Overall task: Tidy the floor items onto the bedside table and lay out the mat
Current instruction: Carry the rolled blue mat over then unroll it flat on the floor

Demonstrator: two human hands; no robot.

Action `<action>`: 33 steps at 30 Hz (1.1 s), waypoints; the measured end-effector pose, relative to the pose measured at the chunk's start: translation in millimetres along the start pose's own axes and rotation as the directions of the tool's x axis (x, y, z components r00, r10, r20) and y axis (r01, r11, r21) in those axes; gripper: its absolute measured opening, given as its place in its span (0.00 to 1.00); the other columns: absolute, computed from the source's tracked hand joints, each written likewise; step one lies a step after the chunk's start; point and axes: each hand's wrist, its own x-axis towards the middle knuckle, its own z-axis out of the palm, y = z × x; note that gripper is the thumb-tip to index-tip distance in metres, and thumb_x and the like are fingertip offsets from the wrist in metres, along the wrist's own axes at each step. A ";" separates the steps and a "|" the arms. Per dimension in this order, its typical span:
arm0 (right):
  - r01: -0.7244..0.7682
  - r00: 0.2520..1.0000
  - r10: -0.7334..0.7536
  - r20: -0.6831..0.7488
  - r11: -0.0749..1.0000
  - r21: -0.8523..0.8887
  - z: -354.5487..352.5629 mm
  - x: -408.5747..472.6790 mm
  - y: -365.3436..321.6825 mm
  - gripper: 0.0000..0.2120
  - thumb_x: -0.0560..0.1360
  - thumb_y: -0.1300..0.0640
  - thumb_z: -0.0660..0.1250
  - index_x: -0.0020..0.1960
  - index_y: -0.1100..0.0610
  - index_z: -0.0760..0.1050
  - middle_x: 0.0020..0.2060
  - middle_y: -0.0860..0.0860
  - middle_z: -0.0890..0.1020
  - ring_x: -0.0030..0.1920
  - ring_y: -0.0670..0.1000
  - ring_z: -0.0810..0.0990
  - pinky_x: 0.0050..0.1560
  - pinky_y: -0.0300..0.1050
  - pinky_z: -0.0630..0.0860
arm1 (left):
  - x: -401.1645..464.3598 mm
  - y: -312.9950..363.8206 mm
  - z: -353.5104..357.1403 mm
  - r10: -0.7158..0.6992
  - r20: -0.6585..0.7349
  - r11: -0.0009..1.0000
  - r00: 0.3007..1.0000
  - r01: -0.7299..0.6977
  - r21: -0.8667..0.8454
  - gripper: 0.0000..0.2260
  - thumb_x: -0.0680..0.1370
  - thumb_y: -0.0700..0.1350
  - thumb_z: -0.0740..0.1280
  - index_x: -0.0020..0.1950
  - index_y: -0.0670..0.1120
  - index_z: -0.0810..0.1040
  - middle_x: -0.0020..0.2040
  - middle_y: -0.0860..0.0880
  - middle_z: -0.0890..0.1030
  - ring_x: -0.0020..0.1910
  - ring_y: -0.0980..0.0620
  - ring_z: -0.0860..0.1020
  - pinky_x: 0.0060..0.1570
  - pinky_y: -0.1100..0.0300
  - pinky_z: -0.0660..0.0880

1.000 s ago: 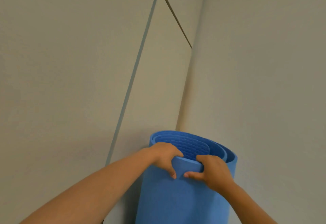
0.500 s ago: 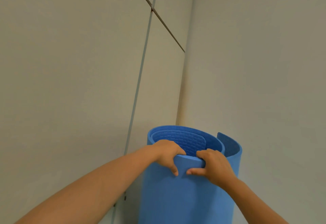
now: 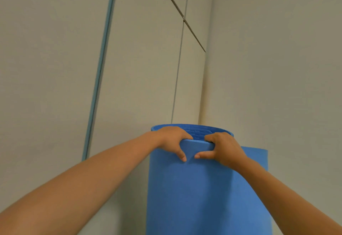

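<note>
Two bare forearms reach up from the bottom of the frame to a rolled blue mat [image 3: 203,194] standing on end in the corner of a pale room. The left hand [image 3: 172,140] and the right hand [image 3: 224,147] sit side by side on the mat's top rim, each hooked over the nearest layer of foam with fingers curled inside the roll and thumbs pressed against the smooth outer face, thumb tips nearly meeting. Both grips are closed on the mat itself. To the right of the right wrist a loose outer flap [image 3: 257,158] stands out from the roll, its top edge lower than the rim; inside the coil a brick-like embossed texture shows. Behind the mat rise tall cupboard doors [image 3: 144,58] with a blue-grey edge strip, meeting a plain wall [image 3: 277,68] at the corner.

The step in hand appears to be drawing the mat away from the corner for laying out. Doing it well likely means pinching all the layers together so the coil does not spring open in the air, tipping it toward the body and carrying it low. The floor and bedside table are out of view.
</note>
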 end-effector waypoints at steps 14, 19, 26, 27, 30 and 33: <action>-0.182 0.983 0.172 0.059 0.912 0.369 -6.0 -52.5 -92.9 0.25 0.64 0.47 0.77 0.22 0.49 0.62 0.16 0.42 0.70 0.21 0.42 0.66 0.25 0.35 0.61 | -101.5 18.7 -32.3 -0.084 0.194 0.995 0.977 0.091 -0.028 0.18 0.70 0.49 0.74 0.57 0.49 0.77 0.54 0.48 0.80 0.45 0.53 0.73 0.44 0.59 0.66; -0.169 0.986 0.160 0.054 0.900 0.402 -19.1 -70.4 -115.2 0.24 0.63 0.46 0.77 0.23 0.50 0.63 0.16 0.42 0.69 0.21 0.42 0.66 0.26 0.35 0.60 | -130.3 35.0 -44.0 -0.108 0.222 0.993 0.969 0.115 -0.018 0.17 0.69 0.49 0.74 0.56 0.49 0.77 0.47 0.52 0.77 0.45 0.52 0.74 0.42 0.60 0.68; -0.119 0.992 0.120 0.022 0.912 0.393 -50.7 -87.1 -122.8 0.20 0.63 0.43 0.76 0.27 0.52 0.69 0.22 0.46 0.69 0.25 0.44 0.66 0.29 0.40 0.63 | -149.1 68.6 -66.1 -0.123 0.191 0.992 0.974 0.117 0.044 0.17 0.69 0.49 0.74 0.56 0.49 0.77 0.48 0.51 0.79 0.45 0.53 0.73 0.37 0.64 0.67; -0.115 0.993 0.114 0.024 0.914 0.389 -54.2 -87.5 -122.7 0.20 0.63 0.42 0.76 0.29 0.54 0.71 0.23 0.46 0.71 0.26 0.45 0.68 0.30 0.40 0.64 | -150.2 71.4 -68.6 -0.128 0.185 0.991 0.974 0.120 0.056 0.18 0.69 0.49 0.74 0.57 0.48 0.77 0.51 0.49 0.80 0.45 0.53 0.73 0.36 0.64 0.67; -0.071 0.997 0.070 0.015 0.937 0.343 -61.0 -86.4 -120.4 0.22 0.63 0.41 0.75 0.30 0.55 0.69 0.24 0.47 0.69 0.26 0.45 0.65 0.29 0.38 0.61 | -149.6 75.9 -72.0 -0.150 0.160 0.987 0.976 0.138 0.080 0.18 0.69 0.50 0.74 0.57 0.47 0.77 0.54 0.47 0.81 0.45 0.53 0.74 0.37 0.62 0.67; -0.017 1.000 0.018 0.000 0.959 0.283 -68.7 -84.3 -117.6 0.24 0.64 0.41 0.75 0.27 0.50 0.62 0.23 0.47 0.65 0.24 0.45 0.63 0.26 0.38 0.60 | -147.1 81.6 -73.6 -0.171 0.147 0.983 0.974 0.158 0.098 0.19 0.69 0.50 0.74 0.57 0.47 0.77 0.55 0.47 0.81 0.47 0.51 0.75 0.42 0.60 0.68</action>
